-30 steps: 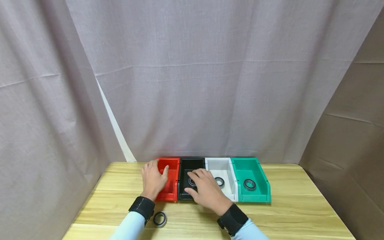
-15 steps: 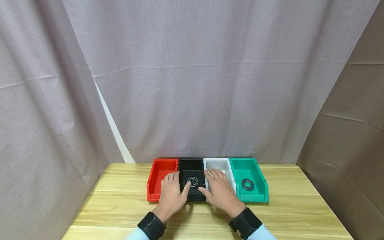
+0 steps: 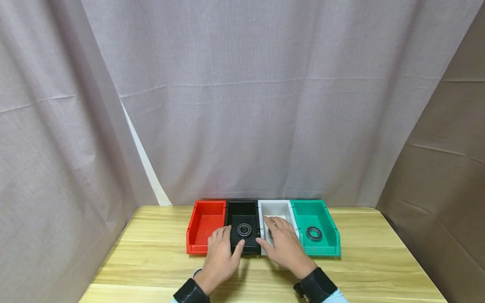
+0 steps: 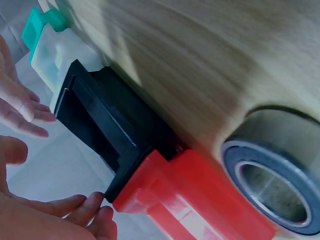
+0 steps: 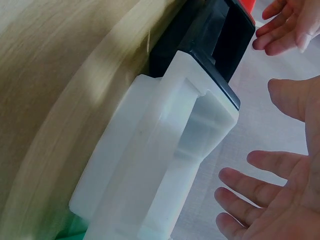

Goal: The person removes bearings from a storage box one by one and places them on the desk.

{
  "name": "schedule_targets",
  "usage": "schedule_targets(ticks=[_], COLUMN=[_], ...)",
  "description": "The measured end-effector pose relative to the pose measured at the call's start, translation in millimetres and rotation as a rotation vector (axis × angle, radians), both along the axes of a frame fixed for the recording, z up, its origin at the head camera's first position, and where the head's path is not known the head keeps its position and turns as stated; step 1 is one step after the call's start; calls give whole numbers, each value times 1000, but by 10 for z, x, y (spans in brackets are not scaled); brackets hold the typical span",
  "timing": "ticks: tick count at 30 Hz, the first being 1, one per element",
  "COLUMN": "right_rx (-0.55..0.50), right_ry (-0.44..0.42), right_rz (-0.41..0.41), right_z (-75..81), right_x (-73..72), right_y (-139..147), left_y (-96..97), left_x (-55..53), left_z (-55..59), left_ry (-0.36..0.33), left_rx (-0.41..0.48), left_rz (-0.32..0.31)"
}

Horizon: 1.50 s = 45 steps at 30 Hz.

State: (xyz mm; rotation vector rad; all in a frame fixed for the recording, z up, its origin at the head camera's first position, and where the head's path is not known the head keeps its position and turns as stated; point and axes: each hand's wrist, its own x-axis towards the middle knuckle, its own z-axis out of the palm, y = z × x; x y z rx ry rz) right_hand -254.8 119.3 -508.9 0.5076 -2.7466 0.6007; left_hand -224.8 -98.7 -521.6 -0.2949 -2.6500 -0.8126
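A bearing (image 3: 244, 229) lies flat in the black bin (image 3: 242, 207). My left hand (image 3: 221, 256) is at that bin's left front, fingers extended; in the left wrist view its fingertips (image 4: 94, 201) are at or very near the black rim, beside the red bin (image 4: 190, 185). My right hand (image 3: 284, 246) is over the white bin (image 3: 274, 205) with fingers spread and nothing in them. It mostly covers a second bearing (image 3: 270, 234) there. Another bearing (image 4: 270, 170) rests on the table near my left wrist, mostly hidden in the head view.
The green bin (image 3: 308, 208), at the right end of the joined row, holds a bearing (image 3: 314, 234). The bins stand near the far edge of the wooden table (image 3: 379, 261), with a grey curtain (image 3: 242, 126) behind.
My left hand has shifted right from the red bin to the black one. My right hand has gone from over the black bin to the white. The bins look unmoved.
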Motion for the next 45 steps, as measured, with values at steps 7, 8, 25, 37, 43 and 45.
schedule_targets(ticks=[7,8,25,37,43,45], right_rx=[-37,-50,-88,-161,-187,-190], right_ry=[-27,-33,-28,67,116,118], right_rz=[23,32,82,101,113,108], right_z=[-2,1,23,-32,-46,-50], right_x=[2,6,48,26,31,33], right_y=[-18,-22,-34,-66,-99,-103], left_y=[-14,-13,103,-8,-59,-36], left_x=[-45,-53,-634,-1440,-1563,-1486], left_z=[-33,-30,-18,-532,-678,-595], left_ry=[-38,-37,-65,-217,-223,-214], left_rx=[38,45,75,183,195,204], left_rz=[12,14,246,314,307,313])
